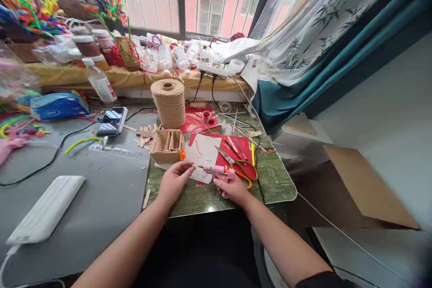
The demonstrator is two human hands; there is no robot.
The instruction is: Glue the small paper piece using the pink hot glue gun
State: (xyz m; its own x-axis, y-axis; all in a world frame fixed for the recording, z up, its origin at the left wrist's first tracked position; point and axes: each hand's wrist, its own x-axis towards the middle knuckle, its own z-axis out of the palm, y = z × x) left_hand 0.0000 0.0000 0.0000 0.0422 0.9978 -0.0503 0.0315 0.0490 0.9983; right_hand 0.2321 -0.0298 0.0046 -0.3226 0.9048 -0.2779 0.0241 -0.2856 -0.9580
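Note:
My right hand (232, 190) is wrapped round the handle of a pink hot glue gun (219, 171), whose nozzle points left. Just left of the nozzle, my left hand (175, 180) is closed with thumb and fingertips together; whatever they pinch is too small to make out. Beyond that hand stands a small divided box made of craft sticks (165, 148). An orange pipe-cleaner flower (182, 155) sits at its right corner. Under the glue gun's tip lies a white sheet (207, 149) with bits of glue on it. Scissors with yellow-brown handles (240, 162) rest right of the gun.
A large twine spool (168, 103) stands behind the box, with loose craft sticks (145, 136) beside it. Left are a phone (112, 121) and a white power bank (47, 209). A power strip (212, 71) sits on the crowded sill; cords trail over the table.

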